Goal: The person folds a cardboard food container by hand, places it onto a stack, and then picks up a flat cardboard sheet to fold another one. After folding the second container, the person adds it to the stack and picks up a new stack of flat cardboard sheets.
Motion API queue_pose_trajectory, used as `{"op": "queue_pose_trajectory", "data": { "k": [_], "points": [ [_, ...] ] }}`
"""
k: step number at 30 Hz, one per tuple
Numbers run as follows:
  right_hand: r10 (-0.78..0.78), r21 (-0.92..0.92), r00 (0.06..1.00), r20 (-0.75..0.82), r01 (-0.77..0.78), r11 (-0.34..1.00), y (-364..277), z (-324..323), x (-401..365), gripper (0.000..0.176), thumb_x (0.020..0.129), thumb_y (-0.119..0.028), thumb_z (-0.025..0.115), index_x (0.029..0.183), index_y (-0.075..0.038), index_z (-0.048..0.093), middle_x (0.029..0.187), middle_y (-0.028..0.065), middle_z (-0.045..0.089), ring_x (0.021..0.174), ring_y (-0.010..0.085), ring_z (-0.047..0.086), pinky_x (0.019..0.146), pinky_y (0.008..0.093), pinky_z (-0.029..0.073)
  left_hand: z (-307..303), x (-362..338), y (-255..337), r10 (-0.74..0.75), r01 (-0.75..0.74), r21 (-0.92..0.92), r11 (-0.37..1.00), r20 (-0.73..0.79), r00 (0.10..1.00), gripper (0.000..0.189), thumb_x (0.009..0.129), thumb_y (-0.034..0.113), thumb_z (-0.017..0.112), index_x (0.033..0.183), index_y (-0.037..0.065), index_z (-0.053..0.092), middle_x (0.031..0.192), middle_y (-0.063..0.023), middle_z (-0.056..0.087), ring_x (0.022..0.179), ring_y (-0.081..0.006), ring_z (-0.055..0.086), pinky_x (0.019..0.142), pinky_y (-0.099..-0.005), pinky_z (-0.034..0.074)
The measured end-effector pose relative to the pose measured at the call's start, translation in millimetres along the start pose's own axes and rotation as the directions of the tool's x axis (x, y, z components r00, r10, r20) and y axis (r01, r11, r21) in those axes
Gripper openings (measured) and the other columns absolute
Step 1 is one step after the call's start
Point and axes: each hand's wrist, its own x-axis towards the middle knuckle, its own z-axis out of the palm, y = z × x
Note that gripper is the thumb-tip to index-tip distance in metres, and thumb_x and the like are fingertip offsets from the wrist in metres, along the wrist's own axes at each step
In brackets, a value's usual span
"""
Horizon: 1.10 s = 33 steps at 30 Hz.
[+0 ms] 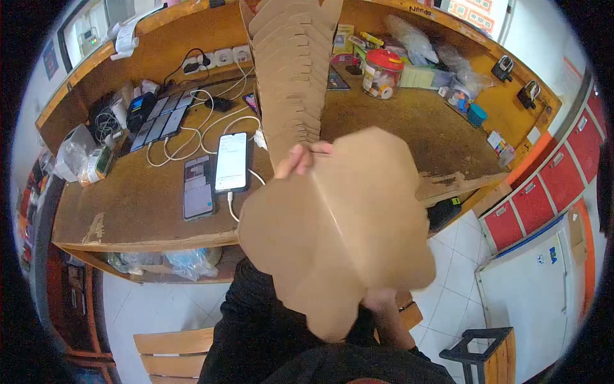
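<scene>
A flat brown cardboard box blank point(377, 211) with rounded lobes and a pale crease down its middle hangs in front of me, over the table's front edge and my lap. My left hand point(302, 159) grips its top edge, with fingertips curled over the front and the rest hidden behind the sheet. At the lower edge, my right hand point(382, 299) holds the cardboard; its fingers are mostly hidden and slightly blurred. Just behind the top edge rises a tall stack of nested brown cardboard boxes point(291, 70).
On the wooden table point(377, 121) lie a lit phone point(231, 163), a dark phone point(197, 187), several more phones point(167, 115) and white cables. A red-lidded jar point(382, 73) stands at the right. A wooden stool point(495, 355) is on the floor at the lower right.
</scene>
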Motion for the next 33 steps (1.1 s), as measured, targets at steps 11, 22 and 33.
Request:
{"op": "queue_pose_trajectory", "data": {
  "k": [11,22,33],
  "points": [
    [-0.570,-0.497,0.815,0.105,0.539,0.680,-53.8,-33.9,9.1,0.017,0.081,-0.014,0.049,0.093,-0.002,0.051,0.084,0.0040,0.054,0.075,0.0101,0.049,0.069,0.0249,0.039,23.3,-15.4,-12.2,0.056,-0.038,0.311,0.950,-0.049,0.997,0.022,0.074,0.015,0.044,0.091,0.002,0.046,0.097,-0.0112,0.050,0.090,-0.0178,0.048,0.079,-0.0267,0.036],
    [-0.621,-0.492,0.770,0.148,0.602,0.629,-76.8,-52.8,11.9,0.023,0.079,-0.019,0.052,0.091,0.000,0.052,0.085,0.0046,0.055,0.078,0.0106,0.048,0.070,0.0231,0.038,27.3,-22.1,-0.5,-0.177,0.258,0.660,0.706,-0.188,0.966,0.029,0.077,0.000,0.041,0.105,0.002,0.046,0.089,-0.0016,0.053,0.075,-0.0060,0.050,0.064,-0.0169,0.039],
    [-0.542,-0.165,0.839,0.057,0.543,0.823,-79.9,-16.5,5.1,0.038,0.080,-0.026,0.049,0.109,-0.003,0.042,0.101,0.0093,0.050,0.090,0.0172,0.050,0.075,0.0294,0.043,2.2,-31.2,5.0,-0.360,0.345,0.576,0.741,-0.094,0.928,0.024,0.075,0.002,0.052,0.098,0.000,0.053,0.063,0.0007,0.054,0.036,-0.0005,0.036,0.030,-0.0159,0.022]
  ]
}}
